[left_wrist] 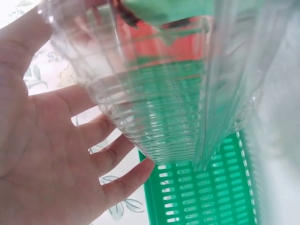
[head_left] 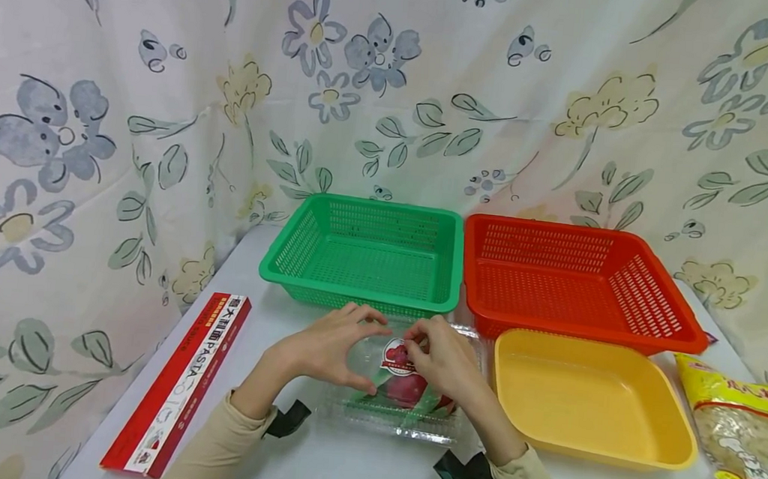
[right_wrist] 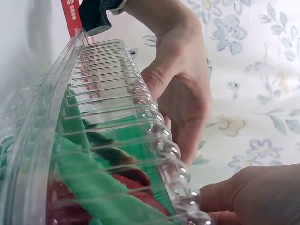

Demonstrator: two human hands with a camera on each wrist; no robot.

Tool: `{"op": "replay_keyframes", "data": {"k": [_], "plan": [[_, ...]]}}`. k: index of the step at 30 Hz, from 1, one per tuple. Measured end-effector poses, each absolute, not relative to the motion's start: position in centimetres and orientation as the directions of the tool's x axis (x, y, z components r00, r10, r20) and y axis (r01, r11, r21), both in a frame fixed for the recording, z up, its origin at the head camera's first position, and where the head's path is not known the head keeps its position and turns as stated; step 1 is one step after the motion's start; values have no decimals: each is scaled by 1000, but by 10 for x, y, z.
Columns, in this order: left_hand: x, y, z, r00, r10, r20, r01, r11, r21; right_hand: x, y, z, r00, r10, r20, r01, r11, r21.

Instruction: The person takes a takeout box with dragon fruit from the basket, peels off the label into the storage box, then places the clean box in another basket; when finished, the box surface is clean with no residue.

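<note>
A clear plastic clamshell box (head_left: 360, 410) with ridged sides lies on the table, dark red and green contents showing through it. On its lid is a round red-and-white label (head_left: 399, 356). My left hand (head_left: 338, 345) spans the left part of the lid, thumb and fingers spread wide. In the left wrist view its fingers (left_wrist: 126, 185) reach alongside the ridged wall. Over the lid, my right hand (head_left: 442, 357) has bent fingers, with thumb and index close together at the label's upper right edge. I cannot tell whether they pinch the label.
Behind the box stand a green basket (head_left: 359, 298) and a red basket (head_left: 586, 334). A yellow tray (head_left: 588, 398) sits close on the right, with a yellow-and-clear food bag (head_left: 741, 433) beyond it. A long red pasta box (head_left: 176, 385) lies at left.
</note>
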State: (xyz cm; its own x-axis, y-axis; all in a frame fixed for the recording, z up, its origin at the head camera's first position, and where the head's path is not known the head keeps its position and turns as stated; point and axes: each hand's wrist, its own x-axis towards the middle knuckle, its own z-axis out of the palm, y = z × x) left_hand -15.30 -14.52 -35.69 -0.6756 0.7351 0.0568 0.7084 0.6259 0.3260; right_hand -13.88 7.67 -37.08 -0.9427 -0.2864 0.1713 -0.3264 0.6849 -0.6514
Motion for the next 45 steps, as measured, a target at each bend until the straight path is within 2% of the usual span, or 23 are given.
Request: {"op": "replay_keyframes", "data": {"k": [17, 29, 37, 45], "plan": [[-152, -146, -356, -684, 728, 46, 697, 633, 337, -143, 77, -372, -927, -309, 211, -372, 704, -605], [-152, -146, -354, -674, 737, 51, 704, 621, 344, -145, 78, -372, -915, -313, 253, -402, 675, -619], [-152, -146, -354, -678, 733, 43, 699, 626, 345, -149, 79, -374, -898, -347, 269, -436, 636, -636], [-151, -146, -354, -682, 731, 34, 693, 630, 350, -154, 84, -377, -876, -404, 264, -461, 538, -706]]}}
